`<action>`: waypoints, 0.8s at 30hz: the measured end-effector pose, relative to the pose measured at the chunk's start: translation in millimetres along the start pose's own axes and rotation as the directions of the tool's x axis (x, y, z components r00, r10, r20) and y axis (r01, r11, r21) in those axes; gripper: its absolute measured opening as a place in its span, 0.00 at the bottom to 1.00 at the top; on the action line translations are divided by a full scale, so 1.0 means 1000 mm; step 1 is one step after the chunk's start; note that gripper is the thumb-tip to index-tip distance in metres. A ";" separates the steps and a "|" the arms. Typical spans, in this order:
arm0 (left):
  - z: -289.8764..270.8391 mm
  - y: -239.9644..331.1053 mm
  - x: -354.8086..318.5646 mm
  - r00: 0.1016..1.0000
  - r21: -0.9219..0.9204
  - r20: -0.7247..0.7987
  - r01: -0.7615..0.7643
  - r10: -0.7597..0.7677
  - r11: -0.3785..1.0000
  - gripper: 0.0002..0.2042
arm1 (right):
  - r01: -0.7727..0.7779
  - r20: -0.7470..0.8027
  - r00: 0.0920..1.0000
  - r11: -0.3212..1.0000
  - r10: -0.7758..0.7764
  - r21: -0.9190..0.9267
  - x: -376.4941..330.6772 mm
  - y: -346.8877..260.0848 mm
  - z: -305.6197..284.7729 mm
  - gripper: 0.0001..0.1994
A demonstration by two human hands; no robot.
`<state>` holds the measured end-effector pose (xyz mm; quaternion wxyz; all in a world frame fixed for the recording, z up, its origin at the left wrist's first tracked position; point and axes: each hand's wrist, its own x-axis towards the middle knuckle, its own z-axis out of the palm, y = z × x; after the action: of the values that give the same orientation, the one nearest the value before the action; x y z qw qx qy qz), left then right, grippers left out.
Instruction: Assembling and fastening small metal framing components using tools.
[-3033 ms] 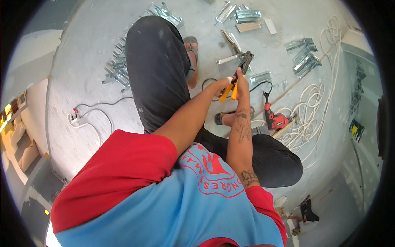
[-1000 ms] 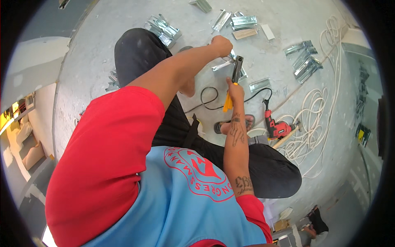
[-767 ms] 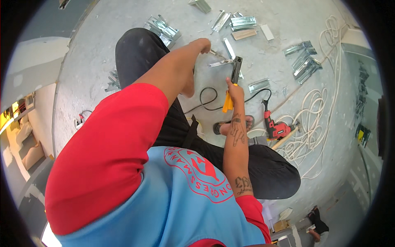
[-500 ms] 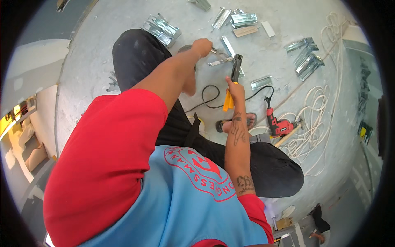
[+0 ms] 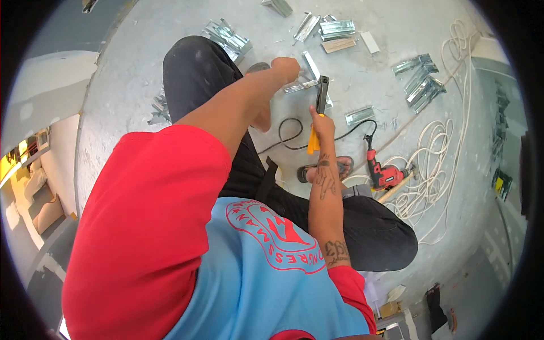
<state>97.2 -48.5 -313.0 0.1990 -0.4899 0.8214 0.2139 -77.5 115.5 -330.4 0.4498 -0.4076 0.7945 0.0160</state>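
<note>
Both hands [image 5: 286, 68] [image 5: 322, 122] forward — fists closed

construction site | bare concrete floor [image 5: 141, 68] | cut metal brackets [image 5: 422, 85] | red drill [image 5: 382, 173] | coiled cable [image 5: 436, 170]

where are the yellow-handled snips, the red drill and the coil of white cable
yellow-handled snips [image 5: 321, 97], head view, on the dark head above the right hand
red drill [image 5: 381, 174], head view, on its red body on the floor
coil of white cable [image 5: 430, 181], head view, on the loops right of the drill
</note>
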 end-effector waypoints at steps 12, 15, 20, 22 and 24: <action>-0.052 -0.039 0.000 0.990 0.126 0.068 -0.133 0.125 0.983 0.12 | 0.065 -0.176 0.983 0.996 -0.055 0.052 0.002 -0.009 0.014 0.37; -0.072 -0.047 -0.010 0.991 0.185 0.118 0.041 -0.064 0.982 0.12 | 0.006 -0.034 0.999 0.992 -0.002 0.128 0.000 -0.014 0.008 0.39; -0.097 -0.023 -0.009 0.962 0.185 0.272 -0.061 0.008 0.981 0.07 | -0.004 0.018 1.000 0.998 0.002 0.067 0.002 -0.005 0.012 0.43; -0.085 -0.036 0.006 0.934 0.115 0.353 -0.097 0.050 0.989 0.06 | 0.021 0.020 1.000 0.999 -0.022 0.050 0.000 -0.015 0.010 0.43; -0.061 -0.039 0.024 0.880 0.070 0.471 -0.095 0.051 0.993 0.05 | 0.009 0.033 0.999 0.999 -0.010 0.041 -0.003 -0.015 0.007 0.43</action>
<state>114.0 -115.6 -281.1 0.4054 -0.3829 0.7757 0.2955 -61.8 110.1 -327.2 0.4712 -0.4018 0.7852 0.0042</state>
